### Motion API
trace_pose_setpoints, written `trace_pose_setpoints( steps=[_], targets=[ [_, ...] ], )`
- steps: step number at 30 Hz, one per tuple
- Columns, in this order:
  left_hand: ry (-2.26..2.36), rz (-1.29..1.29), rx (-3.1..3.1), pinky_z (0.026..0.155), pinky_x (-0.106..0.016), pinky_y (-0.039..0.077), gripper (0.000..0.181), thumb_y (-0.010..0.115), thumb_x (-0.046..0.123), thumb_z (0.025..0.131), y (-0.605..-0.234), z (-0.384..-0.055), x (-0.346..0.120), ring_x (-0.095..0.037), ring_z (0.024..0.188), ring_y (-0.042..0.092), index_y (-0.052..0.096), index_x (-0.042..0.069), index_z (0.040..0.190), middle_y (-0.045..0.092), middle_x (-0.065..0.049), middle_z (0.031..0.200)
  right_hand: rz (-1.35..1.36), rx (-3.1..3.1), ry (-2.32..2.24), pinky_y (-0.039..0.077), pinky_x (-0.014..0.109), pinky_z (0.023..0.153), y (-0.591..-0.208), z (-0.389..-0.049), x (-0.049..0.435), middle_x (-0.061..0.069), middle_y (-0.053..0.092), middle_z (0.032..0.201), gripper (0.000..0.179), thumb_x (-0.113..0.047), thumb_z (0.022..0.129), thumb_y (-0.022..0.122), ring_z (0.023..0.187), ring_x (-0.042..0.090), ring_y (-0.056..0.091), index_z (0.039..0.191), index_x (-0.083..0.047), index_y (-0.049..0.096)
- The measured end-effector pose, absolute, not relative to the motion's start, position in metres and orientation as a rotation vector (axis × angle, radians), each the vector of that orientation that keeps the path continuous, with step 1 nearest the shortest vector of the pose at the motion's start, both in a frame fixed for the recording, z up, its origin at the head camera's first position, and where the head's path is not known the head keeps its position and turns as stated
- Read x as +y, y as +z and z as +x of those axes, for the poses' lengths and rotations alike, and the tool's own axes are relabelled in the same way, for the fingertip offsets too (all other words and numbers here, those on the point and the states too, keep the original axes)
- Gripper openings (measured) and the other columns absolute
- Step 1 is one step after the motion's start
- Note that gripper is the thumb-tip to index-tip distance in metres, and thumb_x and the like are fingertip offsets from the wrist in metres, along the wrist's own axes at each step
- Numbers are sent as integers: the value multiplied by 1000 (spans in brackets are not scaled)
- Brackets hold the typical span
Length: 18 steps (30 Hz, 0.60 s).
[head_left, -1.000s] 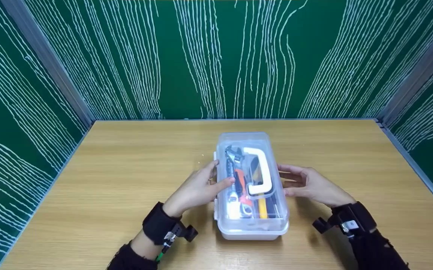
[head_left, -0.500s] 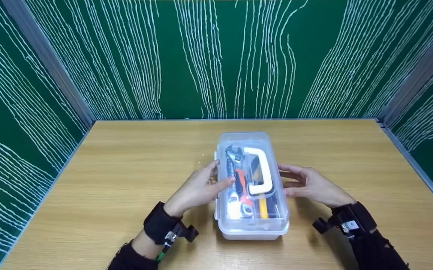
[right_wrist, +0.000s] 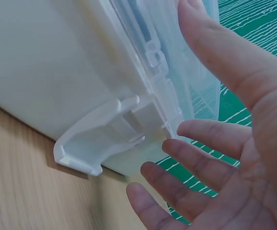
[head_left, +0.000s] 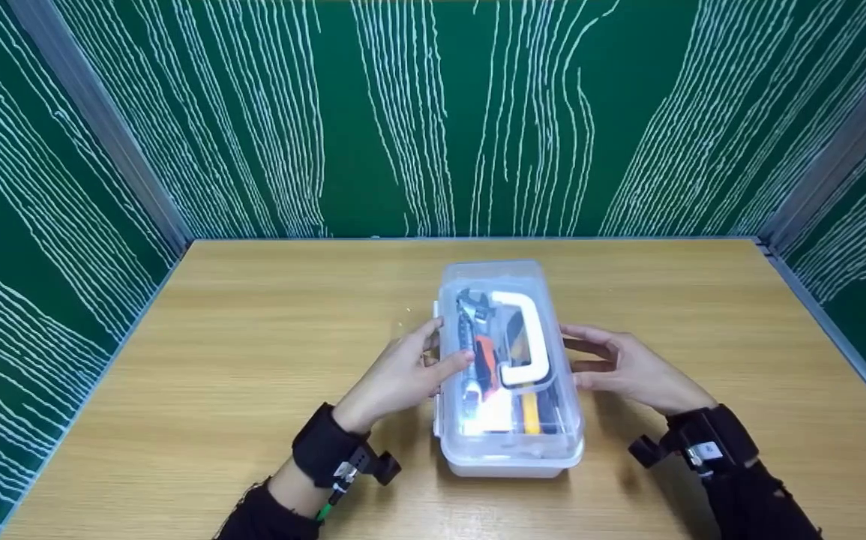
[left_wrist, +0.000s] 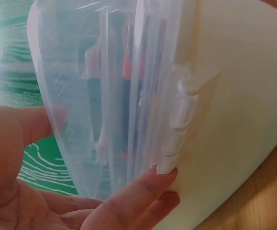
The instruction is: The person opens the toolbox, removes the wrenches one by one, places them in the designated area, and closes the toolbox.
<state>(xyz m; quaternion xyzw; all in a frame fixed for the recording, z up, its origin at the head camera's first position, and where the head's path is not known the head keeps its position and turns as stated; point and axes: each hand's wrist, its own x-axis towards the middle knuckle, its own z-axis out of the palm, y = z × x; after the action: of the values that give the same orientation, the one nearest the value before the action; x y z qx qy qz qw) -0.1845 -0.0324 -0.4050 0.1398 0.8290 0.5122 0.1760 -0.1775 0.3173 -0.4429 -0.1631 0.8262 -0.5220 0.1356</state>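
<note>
A clear-lidded plastic toolbox (head_left: 511, 456) stands on the table with its lid down. Through the lid (head_left: 552, 300) show an adjustable wrench (head_left: 475, 306), a red-and-black handle (head_left: 486, 364) and a yellow tool (head_left: 530, 412). My left hand (head_left: 400, 373) holds the toolbox's left edge, thumb on the lid and fingers against the side, by a white hinge (left_wrist: 180, 115). At the right side, my right hand (head_left: 631, 373) has its fingers extended by the lid's rim, thumb touching the lid. Below those fingertips a white latch (right_wrist: 97, 139) sticks out from the box wall, swung away from the rim.
A white carry handle (head_left: 536, 337) lies folded on the lid. The wooden table (head_left: 268, 300) stretches around the toolbox. Green walls (head_left: 373, 150) with pale wavy lines enclose it at the back and sides. Each wrist wears a black strap (head_left: 331, 450) with a small camera.
The head view has shifted slightly, and the bright glare on the near part of the lid has spread. Both hands keep their places at the toolbox.
</note>
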Motion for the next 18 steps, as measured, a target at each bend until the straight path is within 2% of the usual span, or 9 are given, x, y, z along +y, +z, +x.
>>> trace_pose_setpoints(
  steps=[5,14,18],
  targets=[
    [1511,413,2307,81,-35,66,86,72,48,102,-408,-186,-31,-19,103,74,32,9,169,72,-13,131,-458,2378,-1542,43,62,120,-440,-177,318,23,34,172,83,-21,98,80,153,52,43,166,-3,35],
    [1509,408,2319,81,-39,65,82,71,49,102,-409,-185,-30,-19,99,71,36,15,168,72,-5,123,-478,2348,-1587,49,51,119,-441,-178,317,23,35,172,82,-16,98,80,149,50,48,166,-3,36],
    [1506,396,2315,80,-35,64,82,71,49,102,-409,-184,-30,-19,99,71,36,17,168,72,-4,123,-461,2371,-1587,47,53,120,-441,-177,318,22,36,172,83,-16,97,81,150,48,48,165,-3,36]
  ],
)
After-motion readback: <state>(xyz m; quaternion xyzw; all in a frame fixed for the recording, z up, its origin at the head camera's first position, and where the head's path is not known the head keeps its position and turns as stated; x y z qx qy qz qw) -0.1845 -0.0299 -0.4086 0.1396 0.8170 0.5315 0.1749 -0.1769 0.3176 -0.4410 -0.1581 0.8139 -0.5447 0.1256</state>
